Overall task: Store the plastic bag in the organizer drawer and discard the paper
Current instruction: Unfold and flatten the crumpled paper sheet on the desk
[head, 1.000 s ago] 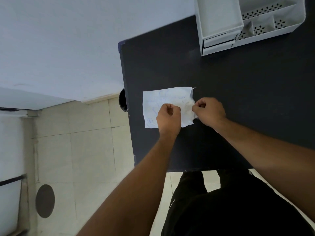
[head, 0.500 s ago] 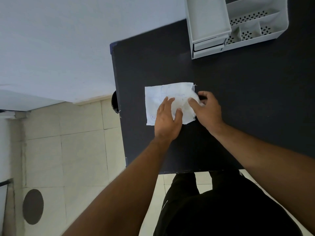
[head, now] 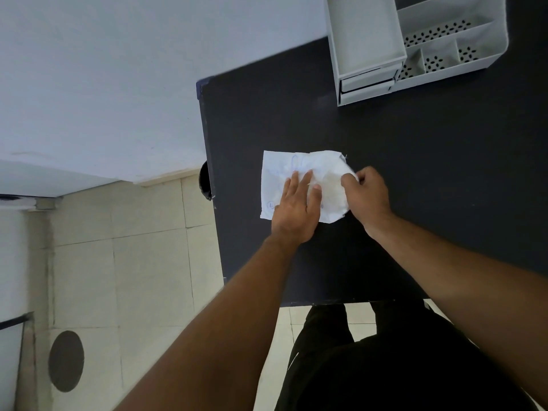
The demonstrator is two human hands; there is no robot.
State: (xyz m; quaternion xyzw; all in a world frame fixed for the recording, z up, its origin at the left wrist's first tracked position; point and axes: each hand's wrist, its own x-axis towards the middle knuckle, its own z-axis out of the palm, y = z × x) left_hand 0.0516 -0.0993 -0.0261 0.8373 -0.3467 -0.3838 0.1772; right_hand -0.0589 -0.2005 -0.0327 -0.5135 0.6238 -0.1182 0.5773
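Observation:
A flat white plastic bag [head: 275, 179] with faint blue print lies on the black table [head: 430, 179] near its left edge. My left hand [head: 296, 209] lies flat on the bag with its fingers spread, pressing it down. At the bag's right end a crumpled off-white sheet, seemingly the paper [head: 332, 188], bulges up. My right hand [head: 367, 194] pinches the right edge of that sheet. The grey organizer [head: 367, 40] stands at the table's far side. Its drawers [head: 366, 81] face me, and I cannot tell if they are open or shut.
The organizer's right half has several perforated open compartments [head: 436, 60]. A dark round object [head: 204, 182] sits below the table's left edge. Left of the table are a pale wall, beige floor tiles and a round dark floor cover [head: 65, 361]. My dark trousers are at the near edge.
My left hand has opened from a fist to a flat palm on the bag. The right end of the white material has risen and crumpled under my right hand's pinch.

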